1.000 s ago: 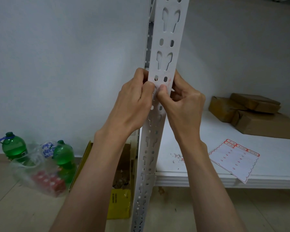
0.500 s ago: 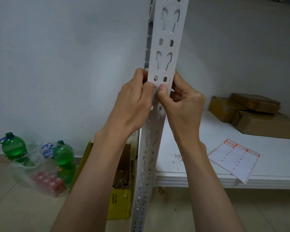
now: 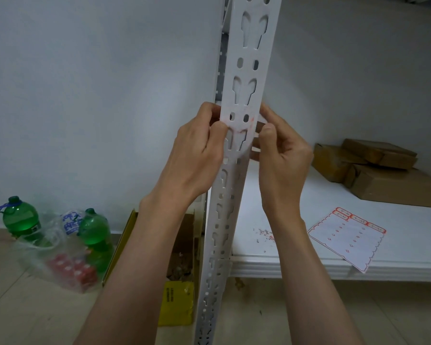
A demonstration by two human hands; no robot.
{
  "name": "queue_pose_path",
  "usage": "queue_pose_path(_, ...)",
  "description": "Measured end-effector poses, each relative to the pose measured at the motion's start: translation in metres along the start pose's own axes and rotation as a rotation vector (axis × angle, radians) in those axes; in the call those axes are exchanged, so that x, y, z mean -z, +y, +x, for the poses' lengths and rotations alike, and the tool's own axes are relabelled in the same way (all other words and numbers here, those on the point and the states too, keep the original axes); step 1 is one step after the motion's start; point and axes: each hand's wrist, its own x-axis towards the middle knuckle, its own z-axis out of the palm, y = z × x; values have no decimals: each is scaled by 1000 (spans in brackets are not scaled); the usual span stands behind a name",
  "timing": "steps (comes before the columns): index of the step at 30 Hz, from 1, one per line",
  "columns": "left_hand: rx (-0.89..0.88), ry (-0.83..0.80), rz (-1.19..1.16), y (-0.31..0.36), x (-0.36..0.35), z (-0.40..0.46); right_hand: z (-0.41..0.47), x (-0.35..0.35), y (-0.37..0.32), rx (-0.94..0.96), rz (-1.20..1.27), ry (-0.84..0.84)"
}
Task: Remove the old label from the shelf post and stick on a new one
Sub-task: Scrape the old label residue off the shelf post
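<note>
Boxes (image 3: pixel 383 170) far right and label sheet (image 3: pixel 347 239) near right on the shelf (image 3: pixel 296 267), bottles (image 3: pixel 20 217) on the floor left; white slotted post (image 3: pixel 244 115) upright at centre with faint red residue, left hand (image 3: pixel 199 155) curled on its left edge, right hand (image 3: pixel 281 155) curled just beside its right edge, grip unclear.

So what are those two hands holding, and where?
Both grip the shelf post at its edges: left hand on the left edge, right hand on the right. Whether either pinches label remnants cannot be told.
</note>
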Motion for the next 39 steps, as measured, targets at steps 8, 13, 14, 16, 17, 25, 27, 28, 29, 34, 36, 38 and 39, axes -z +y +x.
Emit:
queue_pose_path(8,8,12,-6,-2,0,-4,0,23,18,-284,139,39)
queue_pose_path(13,27,19,20,-3,-2,-5,-1,35,23,-384,123,47)
queue_pose_path(14,25,23,21,-2,-3,-6,-1,37,23,-396,125,44)
queue_pose_path(16,25,25,18,-1,-4,-6,-1,38,23,-413,125,33)
queue_pose_path(17,31,25,15,-1,-5,-6,0,39,22,-416,114,28)
queue_pose_path(25,37,20,-23,-2,-4,-5,3,35,33,-255,-293,123)
queue_pose_path(27,38,16,-28,-2,-4,-5,2,32,33,-263,-386,47)
queue_pose_path(28,38,16,-26,-2,-4,-5,2,31,33,-288,-341,17)
queue_pose_path(29,37,17,-23,-3,-4,-4,3,29,29,-312,-269,3)
queue_pose_path(34,28,39,-23,-1,-6,-6,3,6,-1,-219,55,-167)
queue_pose_path(36,33,52,-58,2,-6,-7,-2,-3,-7,-99,-16,-161)
queue_pose_path(38,37,54,-88,4,-5,-8,-8,-10,-9,1,-88,-83)
queue_pose_path(39,35,54,-97,4,-5,-8,-10,-12,-9,32,-98,-53)
